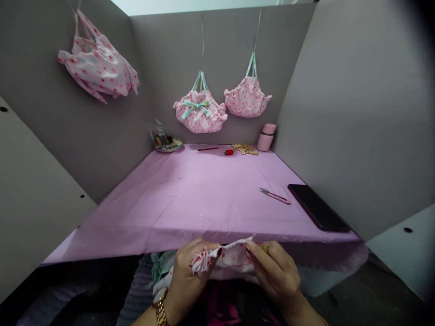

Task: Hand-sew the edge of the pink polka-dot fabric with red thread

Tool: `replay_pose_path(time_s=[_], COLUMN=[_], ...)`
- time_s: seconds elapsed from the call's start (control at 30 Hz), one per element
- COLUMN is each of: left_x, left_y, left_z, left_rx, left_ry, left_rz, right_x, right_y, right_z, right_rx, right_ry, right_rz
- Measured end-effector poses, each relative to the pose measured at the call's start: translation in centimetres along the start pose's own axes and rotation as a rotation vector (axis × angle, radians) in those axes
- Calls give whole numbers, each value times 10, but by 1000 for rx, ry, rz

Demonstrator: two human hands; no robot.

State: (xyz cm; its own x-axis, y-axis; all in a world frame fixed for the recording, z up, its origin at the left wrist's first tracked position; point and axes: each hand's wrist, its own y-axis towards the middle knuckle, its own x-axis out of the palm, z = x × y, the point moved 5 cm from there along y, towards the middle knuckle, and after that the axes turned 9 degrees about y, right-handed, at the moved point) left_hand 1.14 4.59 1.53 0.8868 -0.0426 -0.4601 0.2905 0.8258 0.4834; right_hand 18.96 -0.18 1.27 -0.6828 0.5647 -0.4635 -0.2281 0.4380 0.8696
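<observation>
Pale fabric with pink and red marks [234, 257] is stretched between my two hands, just in front of the table's near edge. My left hand [190, 267], with a gold watch at the wrist, is closed on a gathered, frayed part of it. The fingertips of my right hand [277, 269] pinch the other end; a ring shows on one finger. A red thread loops over the cloth between them. Whether a needle is in my right fingers is too small to tell. Green fabric [163, 265] hangs left of my left hand.
On the pink-covered table [210, 194] lie thread snips [274, 196], a dark phone [317, 207], a red spool [229, 152], a red pencil [207, 149] and a woven piece [245, 149]. A basket [170, 146] and a pink bottle [266, 137] stand behind. Dotted bags [200, 113] hang above.
</observation>
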Motion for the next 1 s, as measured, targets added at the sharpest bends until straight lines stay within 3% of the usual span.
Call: replay_pose_path(time_s=[0.2,0.33,0.43,0.53,0.7,1.0], left_x=[7,11,15,20,22,23], left_y=[0,-1,-2,-4,-4,-3], left_z=[-17,-24,-27,-27,-24,-20], left_rx=[-319,-448,-528,-574,-599,-614], left_ry=[-105,-199,-308,-418,-587,-648], left_rz=[-20,-63,-95,-125,-116,-132], right_x=[-5,-1,3,9,20,16], right_y=[9,12,12,18,30,38], right_z=[-15,-15,-13,-11,-11,-12], right_rx=[-118,-102,-3,192,499,433], right_ry=[-111,-73,68,236,372,341], right_rz=[61,29,22,-24,-207,-246])
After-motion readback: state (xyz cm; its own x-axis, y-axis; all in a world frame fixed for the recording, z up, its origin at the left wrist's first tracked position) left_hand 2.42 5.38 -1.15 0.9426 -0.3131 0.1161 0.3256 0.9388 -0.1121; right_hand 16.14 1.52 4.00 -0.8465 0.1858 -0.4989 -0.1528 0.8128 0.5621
